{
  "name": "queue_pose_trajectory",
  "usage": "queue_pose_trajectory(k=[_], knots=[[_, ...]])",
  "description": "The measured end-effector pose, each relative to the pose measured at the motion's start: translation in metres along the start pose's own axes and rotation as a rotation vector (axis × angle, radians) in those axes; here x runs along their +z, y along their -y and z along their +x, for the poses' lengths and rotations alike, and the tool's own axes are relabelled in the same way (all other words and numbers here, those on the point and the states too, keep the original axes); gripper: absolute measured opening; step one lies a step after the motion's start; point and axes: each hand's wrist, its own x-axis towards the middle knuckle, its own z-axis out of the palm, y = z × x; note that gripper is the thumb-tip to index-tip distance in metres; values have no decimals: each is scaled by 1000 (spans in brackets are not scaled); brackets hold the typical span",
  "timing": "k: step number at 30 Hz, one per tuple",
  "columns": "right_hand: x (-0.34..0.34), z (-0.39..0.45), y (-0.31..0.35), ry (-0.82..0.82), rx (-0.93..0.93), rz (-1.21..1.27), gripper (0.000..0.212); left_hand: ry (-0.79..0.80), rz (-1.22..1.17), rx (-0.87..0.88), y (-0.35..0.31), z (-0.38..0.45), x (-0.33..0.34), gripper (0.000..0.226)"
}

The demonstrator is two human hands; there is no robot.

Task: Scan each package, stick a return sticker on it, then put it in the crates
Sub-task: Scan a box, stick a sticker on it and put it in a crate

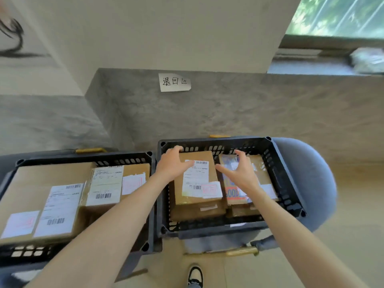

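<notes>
So at this point the step in hand looked like the last one for this box: dropping it into the crate. The cardboard box (196, 179) was lying flat on top of other parcels inside the right crate (291, 201), which sat on a grey round-backed chair (311, 183). It already carried a white shipping label (196, 177) with barcodes and a smaller white sticker with a red stamp (212, 190) near its front corner, so I'd guess scanning and stickering were done for this one.

The left hand (171, 165) was on the box's far left corner, fingers curled over the far edge, thumb lying across the top by the label. The right hand (239, 173) hovered just beside the box's right edge, fingers spread and loose, holding nothing. It was over the neighbouring parcel with blue and red print (232, 194); I couldn't tell if it was touching that.

The left crate (87, 159) right next door already had two labelled and stickered boxes in it, a big one (31, 183) and a smaller one (135, 169). There was a handwritten paper note (174, 82) on the grey wall behind.

Next move, I reckon: let go, maybe nudge the box square so it doesn't slide off the stack, pull both hands clear of the crate and go fetch another package.
</notes>
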Motion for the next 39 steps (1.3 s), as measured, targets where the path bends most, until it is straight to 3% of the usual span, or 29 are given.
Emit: queue_pose_trajectory(k=[8,17,29,39], knots=[[-82,-119,68,-360,-95,-310,80,-122,369,448,-63,-88,-87,63],[-109,-297,77,-665,37,-491,75,-184,521,943,-102,-213,-100,61],[-132,-544,9,-926,415,-533,75,15,620,1340,-157,-397,-21,57],[-114,-827,-74,-1136,834,-459,75,265,571,1757,-163,-648,99,58]])
